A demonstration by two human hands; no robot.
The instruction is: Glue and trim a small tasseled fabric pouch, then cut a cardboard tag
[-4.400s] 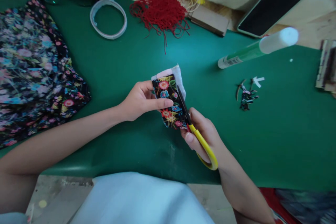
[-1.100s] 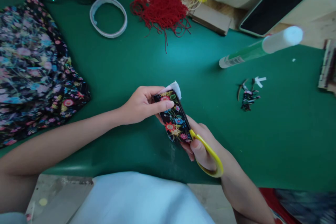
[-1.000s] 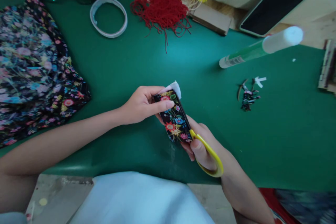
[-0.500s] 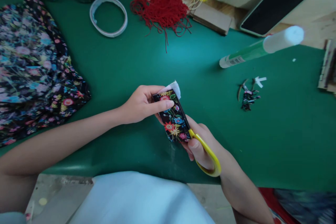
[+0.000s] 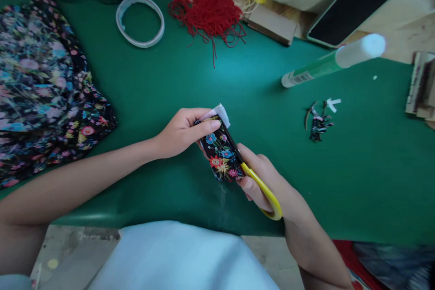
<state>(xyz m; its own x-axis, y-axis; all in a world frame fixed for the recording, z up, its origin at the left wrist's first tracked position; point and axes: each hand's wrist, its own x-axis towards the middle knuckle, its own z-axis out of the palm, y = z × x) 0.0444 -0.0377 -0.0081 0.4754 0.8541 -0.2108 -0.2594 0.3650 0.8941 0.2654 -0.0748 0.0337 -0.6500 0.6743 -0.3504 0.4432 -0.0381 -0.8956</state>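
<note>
My left hand (image 5: pixel 185 132) pinches the upper end of a small black floral fabric piece (image 5: pixel 221 154), its thumb lying on top. White backing (image 5: pixel 221 114) sticks out past that end. Closed around the handles of yellow scissors (image 5: pixel 263 186), my right hand (image 5: pixel 260 176) is at the lower right of the piece. The dark blades run along the fabric's right edge, and their lower side is hidden by it. Both hands are just above the green table (image 5: pixel 152 199).
Floral cloth (image 5: pixel 50 95) covers the left side. Behind lie a tape roll (image 5: pixel 140 21), red threads (image 5: pixel 209 13), a cardboard piece (image 5: pixel 270 25) and a dark-screened device (image 5: pixel 360 4). A glue stick (image 5: pixel 333 61) and fabric scraps (image 5: pixel 318 124) are at the right.
The fabric piece and both hands have shifted slightly left and up. The scissors' handles look closer together, and my left thumb sits nearer the fabric's top edge.
</note>
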